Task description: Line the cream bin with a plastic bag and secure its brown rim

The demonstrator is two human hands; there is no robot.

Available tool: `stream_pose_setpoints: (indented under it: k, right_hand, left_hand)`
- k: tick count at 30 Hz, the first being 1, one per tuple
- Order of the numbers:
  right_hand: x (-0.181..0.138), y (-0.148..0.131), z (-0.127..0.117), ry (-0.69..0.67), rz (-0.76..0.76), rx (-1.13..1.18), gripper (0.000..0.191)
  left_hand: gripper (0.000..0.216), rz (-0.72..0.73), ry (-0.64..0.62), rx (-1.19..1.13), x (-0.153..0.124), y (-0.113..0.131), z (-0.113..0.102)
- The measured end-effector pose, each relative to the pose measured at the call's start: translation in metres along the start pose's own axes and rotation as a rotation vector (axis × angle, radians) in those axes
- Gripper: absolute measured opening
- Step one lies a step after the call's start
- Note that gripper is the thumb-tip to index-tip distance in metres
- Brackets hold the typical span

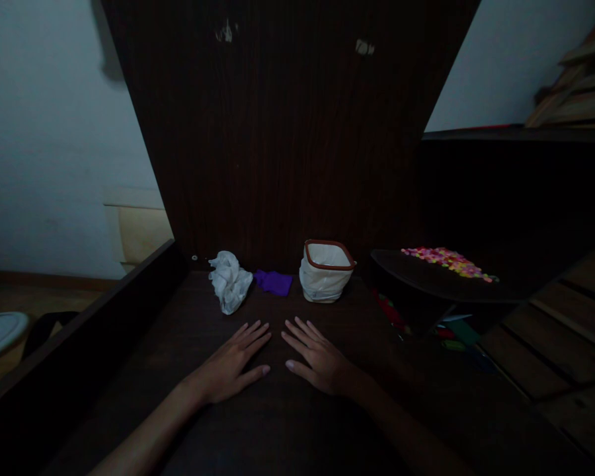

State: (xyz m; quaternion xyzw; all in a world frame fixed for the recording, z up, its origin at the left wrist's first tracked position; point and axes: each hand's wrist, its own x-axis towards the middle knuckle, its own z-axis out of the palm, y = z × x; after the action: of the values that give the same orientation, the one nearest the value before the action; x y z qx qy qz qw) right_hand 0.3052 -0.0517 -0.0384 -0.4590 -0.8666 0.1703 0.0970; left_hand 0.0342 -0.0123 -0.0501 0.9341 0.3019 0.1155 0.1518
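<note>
**Two flat hands on a dark desk in a dim room**

From the head camera, the room is poorly lit. A dark wooden desktop [297,423] runs away from the person toward a tall dark wood panel [287,132] that stands upright at its far edge. Pale wall shows to either side of that panel. A raised dark side board [79,330] borders the desk on the left; beyond it lie bare floor and a pale rounded object, only partly in view.

The left hand [231,363] and the right hand [317,360] both lie palm down on the desktop, fingers spread and holding nothing, thumbs pointing toward each other with a narrow strip of bare wood between them. The stretch of desk from the hands to the far edge is open.

Along that far edge, against the panel, sit three things in a row: a crumpled white plastic bag [229,281] on the left, a small purple cloth [274,281] just beside it, and a white container with a reddish-brown rim [326,271] to the right, its mouth open upward. All three are apart from the hands.

To the right, a dark round tray [426,281] carries a scatter of small bright beads [449,261], pink and yellow. Below it, a few coloured items are too dark to identify. Wooden planks [570,330] lie further right.
</note>
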Motion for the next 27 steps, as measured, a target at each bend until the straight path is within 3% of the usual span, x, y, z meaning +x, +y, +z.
stream_pose_setpoints:
  k: [6,14,17,21,27]
  right_hand:
    - [-0.009,0.006,-0.03,-0.001,0.001,0.045,0.057]
    - [-0.023,0.011,-0.114,0.586,-0.122,-0.038,0.033]
    - [-0.019,0.021,-0.136,0.706,-0.1,-0.079,0.033]
    - [-0.004,0.045,-0.141,0.751,-0.055,-0.125,0.035]
    - [0.019,0.071,-0.12,0.666,0.01,-0.241,0.029]
  left_hand:
    - [0.067,-0.037,-0.027,-0.012,0.001,0.004,-0.003]
    - [0.066,0.002,0.017,-0.024,0.0,-0.001,0.002]
    - [0.066,0.004,0.019,-0.025,0.0,-0.002,0.002]
    - [0.066,-0.022,-0.002,-0.03,0.0,0.001,-0.001]
    - [0.067,-0.06,-0.047,-0.019,0.001,0.007,-0.007]
